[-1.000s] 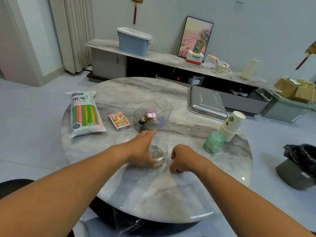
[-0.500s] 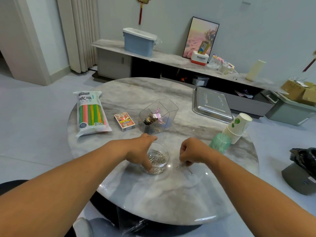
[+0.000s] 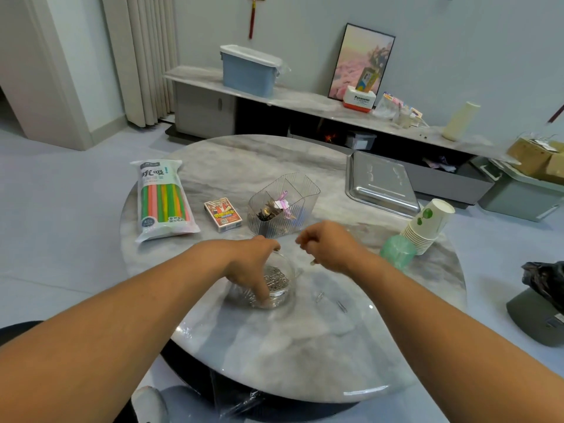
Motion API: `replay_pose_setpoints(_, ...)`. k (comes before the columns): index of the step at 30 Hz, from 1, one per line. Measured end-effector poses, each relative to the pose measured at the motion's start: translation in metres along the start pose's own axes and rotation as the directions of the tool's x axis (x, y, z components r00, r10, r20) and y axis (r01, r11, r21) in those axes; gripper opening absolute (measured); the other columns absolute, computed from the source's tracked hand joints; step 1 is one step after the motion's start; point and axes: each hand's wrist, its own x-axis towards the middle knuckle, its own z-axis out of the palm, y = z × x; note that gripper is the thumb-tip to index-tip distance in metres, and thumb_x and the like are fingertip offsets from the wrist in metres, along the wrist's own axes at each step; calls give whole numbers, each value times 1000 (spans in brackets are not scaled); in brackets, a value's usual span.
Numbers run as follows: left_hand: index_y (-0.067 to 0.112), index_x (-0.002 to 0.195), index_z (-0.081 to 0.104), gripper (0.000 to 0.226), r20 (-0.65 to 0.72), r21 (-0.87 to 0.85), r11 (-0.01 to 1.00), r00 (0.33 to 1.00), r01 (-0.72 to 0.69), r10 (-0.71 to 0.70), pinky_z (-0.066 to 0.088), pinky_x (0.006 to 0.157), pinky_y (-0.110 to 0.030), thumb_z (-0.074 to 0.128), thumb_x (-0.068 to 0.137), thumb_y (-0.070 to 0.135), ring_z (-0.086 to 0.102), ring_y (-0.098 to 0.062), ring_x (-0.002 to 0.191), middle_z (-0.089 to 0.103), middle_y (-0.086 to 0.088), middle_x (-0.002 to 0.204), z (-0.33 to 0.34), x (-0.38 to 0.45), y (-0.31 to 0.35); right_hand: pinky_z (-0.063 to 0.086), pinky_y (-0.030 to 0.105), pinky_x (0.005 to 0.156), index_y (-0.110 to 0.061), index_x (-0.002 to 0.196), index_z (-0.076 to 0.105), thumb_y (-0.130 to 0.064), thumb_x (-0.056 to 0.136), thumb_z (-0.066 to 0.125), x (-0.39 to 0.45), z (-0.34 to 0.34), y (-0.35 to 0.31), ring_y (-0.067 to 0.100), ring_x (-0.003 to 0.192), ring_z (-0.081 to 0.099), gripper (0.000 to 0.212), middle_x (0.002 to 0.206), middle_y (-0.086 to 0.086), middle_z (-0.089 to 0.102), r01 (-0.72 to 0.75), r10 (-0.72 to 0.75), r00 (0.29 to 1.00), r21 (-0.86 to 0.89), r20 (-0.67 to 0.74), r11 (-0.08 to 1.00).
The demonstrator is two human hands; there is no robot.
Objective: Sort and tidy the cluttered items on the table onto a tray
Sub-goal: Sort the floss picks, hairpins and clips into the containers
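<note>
Clips are lying loose on the bench (image 3: 293, 355) nearest us: one paperclip (image 3: 319, 297) just right of the clear dish (image 3: 276, 296), another clip (image 3: 341, 306) a little further right. We are gripping the dish with our left hand (image 3: 248, 264), fingers curled over its near rim and thumb at the far rim, steadying it; a heap of clips sits inside. Our right hand (image 3: 331, 247) is hovering just beside and above the dish, fingers curled together on something small and metallic, most likely a gathered clip, though blur is hiding exactly what.

We are judging the step in hand as collecting stray clips into the dish. Next we are needing to drop what the right hand is pinching over the dish, then pick the two thin, flat clips off the smooth marble, which are probably calling for a fingernail pinch or a slide.

Beyond the hands, a clear organizer (image 3: 283, 206) of small oddments is standing, with a card box (image 3: 223, 215) and a straw pack (image 3: 163, 199) to its left, and a green cup stack (image 3: 396, 251) and paper cups (image 3: 427, 224) to the right. Farthest, at the bench's far right edge, the metal tray (image 3: 381, 183) is waiting, with nothing sorted onto it.
</note>
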Motion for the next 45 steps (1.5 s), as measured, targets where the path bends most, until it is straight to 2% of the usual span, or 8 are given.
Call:
replay_pose_setpoints(4, 28, 159, 16, 126, 1, 96, 995, 1000, 18, -18, 48, 105, -45, 94, 61, 41, 42, -27, 137, 26, -1, 154, -8, -2, -7, 46, 32, 98, -14, 123, 72, -6, 94, 54, -16, 16, 26, 25, 120, 60, 35, 135, 3, 63, 322, -207, 923, -358, 323, 876)
replay_pose_setpoints(9, 27, 159, 15, 126, -16, 31, 999, 1000, -12, 13, 51, 101, -49, 95, 63, 36, 44, -30, 136, 25, -1, 156, -5, 1, -2, 47, 31, 93, -23, 119, 72, -12, 92, 55, -34, 1, 44, 21, 110, 61, 34, 132, -7, 60, 405, -208, 885, -468, 417, 786)
replay_pose_setpoints(26, 22, 161, 5, 129, -71, -58, 991, 990, -123, 119, 25, 121, -36, 90, 67, 49, 18, -19, 152, 9, 3, 167, 16, 4, 21, 42, 27, 63, -19, 89, 73, -12, 79, 65, -36, 14, 34, 28, 85, 65, 15, 88, 5, 67, 208, 11, 927, -540, 374, 816)
replay_pose_setpoints(31, 24, 160, 10, 126, -78, -96, 989, 991, -112, 105, 29, 119, -36, 91, 66, 47, 25, -20, 150, 16, 2, 166, 14, 1, 19, 59, 32, 66, -18, 73, 66, -7, 78, 72, -42, -13, 42, 18, 69, 71, 13, 73, -2, 69, -31, 51, 994, -194, 99, 980)
replay_pose_setpoints(34, 23, 160, 10, 128, -86, -126, 985, 991, -116, 106, 29, 119, -34, 91, 65, 48, 27, -20, 149, 19, 1, 165, 18, 4, 21, 62, 31, 63, -15, 76, 70, -5, 80, 74, -38, -35, 25, 10, 60, 73, 11, 69, -1, 73, 8, -10, 998, -31, -61, 999)
replay_pose_setpoints(38, 25, 160, 6, 134, -97, -140, 983, 990, -116, 103, 28, 121, -39, 92, 61, 52, 25, -20, 150, 18, 1, 166, 20, 8, 25, 48, 12, 58, -21, 90, 77, -19, 85, 81, -29, -31, 0, 0, 63, 66, 7, 77, -13, 70, 95, -84, 994, -154, 75, 984)
replay_pose_setpoints(41, 22, 160, 4, 139, -77, -134, 986, 993, -101, 91, 24, 122, -38, 92, 58, 55, 21, -20, 152, 14, 1, 167, 15, 8, 25, 63, 31, 68, -8, 90, 76, -11, 89, 75, -23, -32, 8, 18, 70, 74, 4, 81, 3, 74, -71, 67, 997, -144, -37, 987)
replay_pose_setpoints(45, 22, 160, 16, 124, -78, -167, 986, 997, -9, -4, 33, 117, -38, 90, 65, 52, 32, -22, 147, 26, 1, 164, -19, 0, 9, 64, 37, 75, 0, 85, 79, -11, 79, 79, -40, -21, 30, 21, 64, 73, 12, 81, 16, 77, -234, 331, 920, -385, 209, 893)
